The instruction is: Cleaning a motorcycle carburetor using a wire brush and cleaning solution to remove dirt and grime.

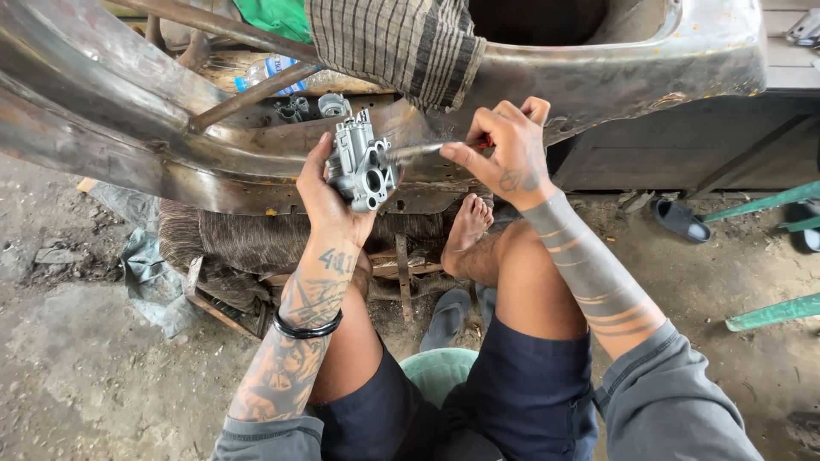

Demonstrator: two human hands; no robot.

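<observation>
My left hand grips a small silver metal carburetor-like part, held up above my knees. My right hand holds a screwdriver with a red handle; its metal shaft points left and its tip meets the part's right side. Both forearms are bare with sleeves pushed up, and a black band sits on my left wrist. I am seated on a green stool, legs apart, one bare foot forward.
A large rusty curved metal frame spans the view ahead, with a striped cloth draped over it. Small metal parts and a plastic bottle lie behind it. Sandals and green bars lie on the dirt floor at right.
</observation>
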